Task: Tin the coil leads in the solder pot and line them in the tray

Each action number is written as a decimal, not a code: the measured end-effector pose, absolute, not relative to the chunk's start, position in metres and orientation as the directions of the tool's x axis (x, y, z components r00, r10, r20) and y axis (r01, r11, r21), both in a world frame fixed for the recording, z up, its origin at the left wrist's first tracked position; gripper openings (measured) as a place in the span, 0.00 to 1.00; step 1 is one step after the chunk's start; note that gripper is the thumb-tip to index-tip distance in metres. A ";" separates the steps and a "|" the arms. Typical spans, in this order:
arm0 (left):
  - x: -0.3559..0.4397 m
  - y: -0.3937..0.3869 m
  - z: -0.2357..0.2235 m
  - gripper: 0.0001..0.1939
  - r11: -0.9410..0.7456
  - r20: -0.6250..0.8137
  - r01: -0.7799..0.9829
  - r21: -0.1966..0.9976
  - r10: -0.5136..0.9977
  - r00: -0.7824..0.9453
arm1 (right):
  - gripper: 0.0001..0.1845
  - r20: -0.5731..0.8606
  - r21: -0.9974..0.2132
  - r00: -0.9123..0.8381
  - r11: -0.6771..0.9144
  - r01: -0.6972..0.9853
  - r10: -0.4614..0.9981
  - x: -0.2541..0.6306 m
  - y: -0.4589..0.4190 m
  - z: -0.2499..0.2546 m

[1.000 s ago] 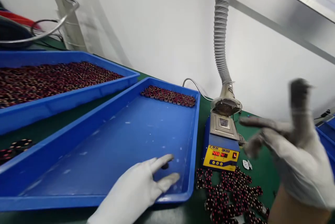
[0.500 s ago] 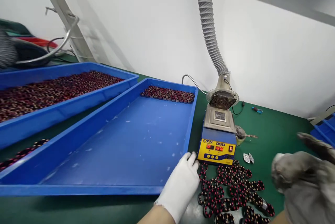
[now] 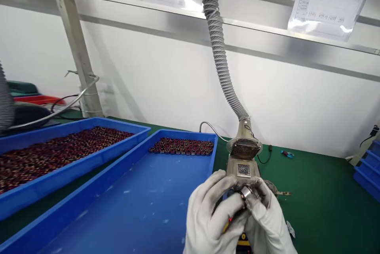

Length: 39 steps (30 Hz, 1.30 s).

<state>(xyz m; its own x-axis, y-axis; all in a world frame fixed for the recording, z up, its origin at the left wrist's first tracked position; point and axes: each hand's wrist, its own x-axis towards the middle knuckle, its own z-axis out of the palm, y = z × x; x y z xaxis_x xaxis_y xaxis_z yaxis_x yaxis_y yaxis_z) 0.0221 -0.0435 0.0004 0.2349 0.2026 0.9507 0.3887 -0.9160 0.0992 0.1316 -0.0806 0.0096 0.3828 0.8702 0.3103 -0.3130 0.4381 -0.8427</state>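
Observation:
Both my gloved hands meet in front of me at the bottom centre. My left hand [image 3: 209, 216] and my right hand [image 3: 267, 222] are closed together on a small ring-shaped coil part [image 3: 246, 193] with a shiny metal rim, pinched between the fingertips. They are raised in front of the solder pot station [image 3: 243, 169], hiding its front panel. Just left of my hands lies the near blue tray [image 3: 142, 202], with a row of dark red coils [image 3: 182, 146] along its far end.
A second blue tray [image 3: 68, 167] heaped with dark red coils stands at the left. A grey corrugated extraction hose [image 3: 221, 60] drops to a fan above the station. Green mat [image 3: 320, 190] stretches right, with more blue trays [image 3: 368, 169] at the right edge.
Both hands left the tray and the coil pile on the mat, rose and came together on one coil. The camera tilted up, so the pile is out of view.

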 end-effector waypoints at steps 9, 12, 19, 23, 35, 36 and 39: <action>-0.001 -0.035 -0.001 0.20 -0.898 0.785 0.191 0.395 0.438 0.438 | 0.15 0.325 -0.872 0.315 0.412 -0.265 0.892 0.133 -0.083 0.005; -0.003 -0.035 0.003 0.17 -0.889 0.796 0.139 0.436 0.453 0.401 | 0.14 0.348 -0.915 0.202 0.379 -0.141 0.915 0.138 -0.086 0.007; -0.003 -0.030 0.006 0.18 -0.960 0.864 0.151 0.236 0.278 0.420 | 0.04 0.429 -0.886 0.139 0.445 -0.129 0.893 0.139 -0.083 -0.002; -0.004 -0.027 0.003 0.12 -0.973 0.913 0.222 0.060 0.144 0.383 | 0.09 0.383 -0.831 0.296 0.466 -0.303 0.875 0.138 -0.076 -0.012; -0.006 -0.027 0.005 0.14 -0.959 0.909 0.256 0.120 0.210 0.360 | 0.03 0.534 -0.838 0.264 0.544 0.043 0.803 0.139 -0.083 0.001; -0.006 -0.026 0.005 0.14 -0.956 0.910 0.281 0.087 0.191 0.367 | 0.02 0.581 -0.807 0.328 0.580 0.111 0.745 0.138 -0.085 0.000; -0.008 -0.028 0.004 0.12 -0.935 0.919 0.353 0.007 0.146 0.367 | 0.03 0.666 -0.722 0.541 0.627 0.294 0.513 0.139 -0.094 0.001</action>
<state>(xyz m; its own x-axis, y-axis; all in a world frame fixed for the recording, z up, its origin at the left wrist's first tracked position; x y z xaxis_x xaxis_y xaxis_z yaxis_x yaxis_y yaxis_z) -0.0085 -0.0276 0.0039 0.3670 0.1457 0.9187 0.3534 -0.9354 0.0072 0.1390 -0.0944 0.0008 0.5412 0.5131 0.6663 0.2944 0.6266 -0.7216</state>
